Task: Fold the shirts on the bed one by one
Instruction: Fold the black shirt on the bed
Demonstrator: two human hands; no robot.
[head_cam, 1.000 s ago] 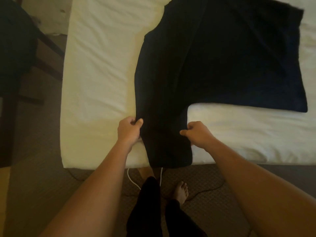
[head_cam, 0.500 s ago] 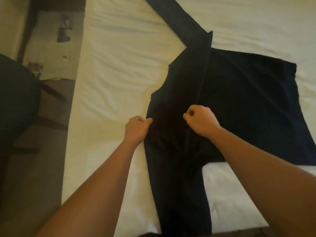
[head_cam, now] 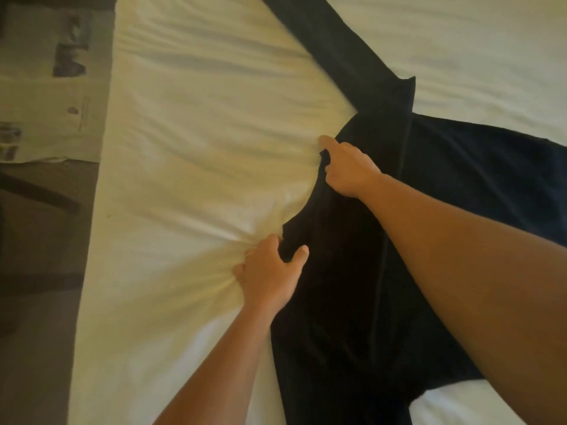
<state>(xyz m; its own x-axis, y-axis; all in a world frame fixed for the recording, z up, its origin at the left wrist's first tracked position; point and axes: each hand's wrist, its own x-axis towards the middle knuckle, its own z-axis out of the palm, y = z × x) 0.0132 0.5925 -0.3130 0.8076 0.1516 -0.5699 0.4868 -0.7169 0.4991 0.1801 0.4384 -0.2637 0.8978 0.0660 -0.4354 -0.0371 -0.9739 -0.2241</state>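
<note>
While both hands are working along its left edge, the dark shirt (head_cam: 460,194) is lying spread on the white bed (head_cam: 199,133), occupying the right and near part of the sheet. Left hand (head_cam: 267,274): resting at the shirt's left edge on the near side, thumb lying on the dark cloth, fingers curling into the edge and bunching the sheet beside it; it appears to be gripping the cloth. Right hand (head_cam: 346,170): sitting farther along the same edge, index finger stretching out to the sheet, remaining fingers curling round the cloth. Sleeve (head_cam: 331,44): running unfolded to the far left. A raised lengthwise crease is showing down the middle of the garment, suggesting that the left panel is being turned in, though how far is hard to judge. Progress, as a judgement: first fold under way; far sleeve, right side and final folding remaining. No other shirts are showing in view, folded or unfolded. Floor (head_cam: 40,240): lying to the left of the bed.
</note>
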